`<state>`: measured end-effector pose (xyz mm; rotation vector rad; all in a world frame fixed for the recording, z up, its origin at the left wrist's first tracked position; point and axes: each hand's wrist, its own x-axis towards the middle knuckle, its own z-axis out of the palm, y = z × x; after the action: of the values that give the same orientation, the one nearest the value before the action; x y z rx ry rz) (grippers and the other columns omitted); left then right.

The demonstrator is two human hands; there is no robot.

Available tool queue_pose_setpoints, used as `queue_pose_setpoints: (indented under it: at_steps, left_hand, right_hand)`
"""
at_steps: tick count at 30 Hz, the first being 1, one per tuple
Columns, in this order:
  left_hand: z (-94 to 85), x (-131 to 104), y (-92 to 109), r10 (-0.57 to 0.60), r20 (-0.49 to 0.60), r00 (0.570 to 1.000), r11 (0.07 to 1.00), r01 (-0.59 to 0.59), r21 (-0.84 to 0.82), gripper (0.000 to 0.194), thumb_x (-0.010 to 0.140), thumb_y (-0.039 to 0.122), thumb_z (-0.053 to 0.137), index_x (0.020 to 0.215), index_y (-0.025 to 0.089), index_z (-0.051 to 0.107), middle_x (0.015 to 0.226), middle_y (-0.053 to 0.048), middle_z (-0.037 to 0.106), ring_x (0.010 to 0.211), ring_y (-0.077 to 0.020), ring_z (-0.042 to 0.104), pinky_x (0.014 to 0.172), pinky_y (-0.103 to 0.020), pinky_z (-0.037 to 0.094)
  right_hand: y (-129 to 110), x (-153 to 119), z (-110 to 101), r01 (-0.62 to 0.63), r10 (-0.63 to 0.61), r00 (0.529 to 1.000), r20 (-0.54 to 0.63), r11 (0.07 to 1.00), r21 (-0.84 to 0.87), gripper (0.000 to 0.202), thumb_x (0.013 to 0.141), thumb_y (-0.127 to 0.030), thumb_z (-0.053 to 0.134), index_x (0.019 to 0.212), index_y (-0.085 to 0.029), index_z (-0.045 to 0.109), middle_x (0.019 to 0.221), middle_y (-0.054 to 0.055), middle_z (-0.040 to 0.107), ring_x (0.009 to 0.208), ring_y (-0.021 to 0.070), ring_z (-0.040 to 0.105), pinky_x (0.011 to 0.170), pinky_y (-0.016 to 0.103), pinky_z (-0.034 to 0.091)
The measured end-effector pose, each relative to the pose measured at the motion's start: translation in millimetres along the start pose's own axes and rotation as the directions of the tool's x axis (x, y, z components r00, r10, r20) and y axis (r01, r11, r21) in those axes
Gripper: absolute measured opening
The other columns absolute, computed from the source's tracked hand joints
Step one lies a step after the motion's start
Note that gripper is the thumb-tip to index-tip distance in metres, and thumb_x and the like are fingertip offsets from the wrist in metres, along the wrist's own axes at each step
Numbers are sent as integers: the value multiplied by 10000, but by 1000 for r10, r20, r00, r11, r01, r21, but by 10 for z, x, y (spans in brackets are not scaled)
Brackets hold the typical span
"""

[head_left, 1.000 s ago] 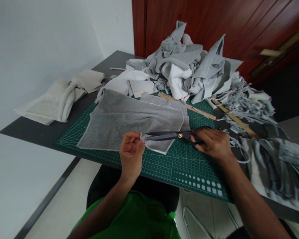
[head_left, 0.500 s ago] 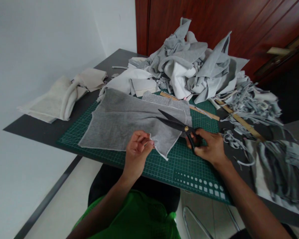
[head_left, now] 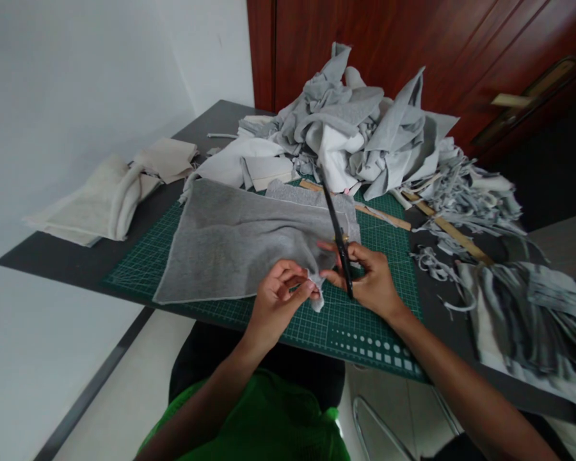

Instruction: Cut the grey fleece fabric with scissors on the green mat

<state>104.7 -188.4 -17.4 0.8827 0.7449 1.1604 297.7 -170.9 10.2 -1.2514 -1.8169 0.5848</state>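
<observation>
The grey fabric piece [head_left: 240, 240] is spread flat on the green cutting mat [head_left: 365, 320], which lies along the near edge of the desk [head_left: 67, 256]. The near right corner of the fabric is pinched between the thumb and fingertips of the left hand [head_left: 281, 298] and is lifted slightly off the mat. The black scissors [head_left: 338, 234] are gripped by the right hand [head_left: 369, 278], fingers closed around the handles; the blades are shut and point away toward the far edge of the desk. The fingertips of the right hand touch the same fabric corner, just beside the left hand.

A heap of grey and white cloth [head_left: 360, 134] is piled at the far edge. A wooden ruler [head_left: 384, 214] lies between the heap and the mat. Cut strips [head_left: 509, 301] are gathered at the right edge. Folded cream cloth [head_left: 105, 198] rests at the left edge.
</observation>
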Motion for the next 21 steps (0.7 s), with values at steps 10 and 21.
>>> queue_pose_setpoints:
  at_steps: [10, 21]
  left_hand:
    - [3, 66, -10, -36, -79, 996, 995, 28, -95, 329, 748, 290, 812, 861, 180, 524, 842, 18, 612, 764, -99, 639, 697, -222, 589]
    - [-2, -26, 84, 149, -31, 988, 850, -112, 515, 228, 860, 377, 665, 774, 174, 604, 589, 29, 525, 504, -79, 486, 435, -161, 344]
  right_hand:
    - [24, 149, 232, -94, 27, 985, 169, 912, 400, 361, 744, -476, 803, 818, -237, 543, 817, 2, 692, 730, 165, 645, 690, 301, 513]
    - [-92, 188, 454, -218, 242, 970, -8, 888, 405, 350, 708, -434, 817, 782, -223, 549, 707, -35, 596, 626, 121, 546, 597, 254, 467]
